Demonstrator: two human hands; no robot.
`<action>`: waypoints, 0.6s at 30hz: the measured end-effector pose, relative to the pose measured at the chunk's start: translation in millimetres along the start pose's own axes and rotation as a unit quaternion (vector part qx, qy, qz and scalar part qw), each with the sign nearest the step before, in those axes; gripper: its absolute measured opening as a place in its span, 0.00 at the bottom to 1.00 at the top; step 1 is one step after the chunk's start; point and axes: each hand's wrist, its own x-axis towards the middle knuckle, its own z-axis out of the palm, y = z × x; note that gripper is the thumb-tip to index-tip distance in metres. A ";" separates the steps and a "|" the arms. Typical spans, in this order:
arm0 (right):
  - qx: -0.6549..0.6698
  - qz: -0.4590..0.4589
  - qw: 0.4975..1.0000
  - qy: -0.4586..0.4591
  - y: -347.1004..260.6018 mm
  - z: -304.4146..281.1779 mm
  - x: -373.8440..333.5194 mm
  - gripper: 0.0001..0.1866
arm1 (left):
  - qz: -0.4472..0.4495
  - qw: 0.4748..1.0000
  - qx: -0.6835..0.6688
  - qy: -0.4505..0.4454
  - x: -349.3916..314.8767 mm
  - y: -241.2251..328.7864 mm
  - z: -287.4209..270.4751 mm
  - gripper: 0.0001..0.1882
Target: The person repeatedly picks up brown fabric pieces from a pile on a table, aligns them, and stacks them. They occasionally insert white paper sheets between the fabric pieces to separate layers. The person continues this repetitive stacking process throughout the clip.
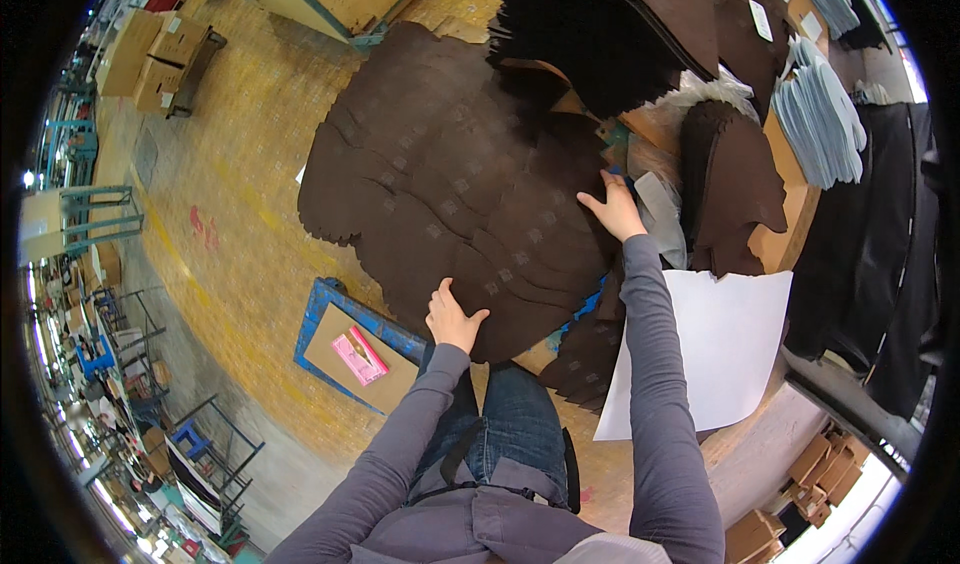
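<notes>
A large fan of overlapping dark brown leather-like sheets (450, 184) with faint pale marks spreads out in front of me. My left hand (455, 319) is at the near edge of the fan, thumb and index finger apart. At the right edge, my right hand (617, 209) touches the sheets with its thumb spread from the fingers; some of its fingertips are hard to make out. A smaller batch of brown pieces (585, 364) lies below the fan, near my right forearm. I see nothing gripped in either hand.
A white sheet (705, 344) lies under my right forearm. Beyond it are a brown stack (735, 184), clear plastic (700, 91) and grey-blue pieces (820, 114). At left, a blue-framed board (330, 349) carries a pink packet (358, 355). Cartons (160, 84) stand farther off.
</notes>
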 end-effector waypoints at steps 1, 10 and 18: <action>0.009 0.013 1.000 -0.010 -15.1 -4.5 2.2 0.40 | 0.000 0.999 -0.033 0.011 2.6 -10.7 2.3 0.39; 0.106 -0.030 0.992 0.063 -8.7 -13.0 -41.2 0.39 | 0.111 0.978 -0.165 0.066 21.6 -0.6 21.9 0.18; 0.003 -0.103 0.987 -0.120 -34.2 -41.7 -66.5 0.49 | 0.123 0.937 -0.316 0.083 49.2 52.2 23.3 0.14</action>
